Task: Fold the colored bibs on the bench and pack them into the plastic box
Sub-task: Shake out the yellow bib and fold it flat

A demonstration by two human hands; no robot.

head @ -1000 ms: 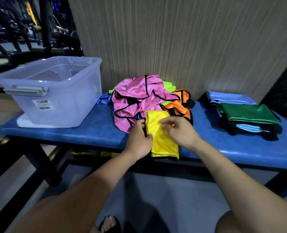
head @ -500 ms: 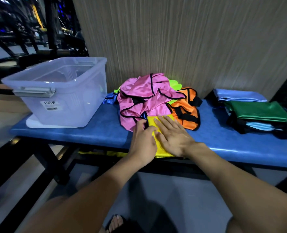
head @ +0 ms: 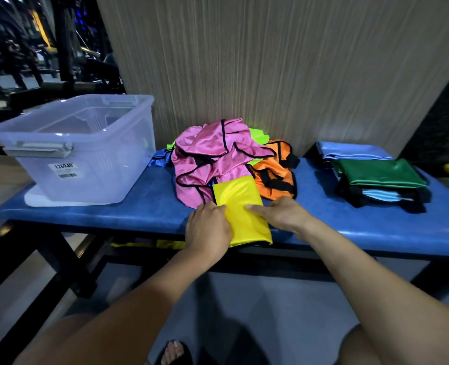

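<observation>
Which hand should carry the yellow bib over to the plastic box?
Probably the left hand: it rests on the yellow bib's left edge, and the plastic box sits on that side. The right hand is farther away.

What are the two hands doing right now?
Left hand: fingers curled, gripping the yellow bib's left edge.
Right hand: open, fingers resting on the yellow bib.

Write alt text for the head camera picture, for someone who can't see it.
A person's left hand and right hand press a folded yellow bib flat at the front edge of a blue bench. Behind it lies a heap of unfolded pink, orange and green bibs, with a clear plastic box to the left and a stack of folded bibs to the right.
</observation>
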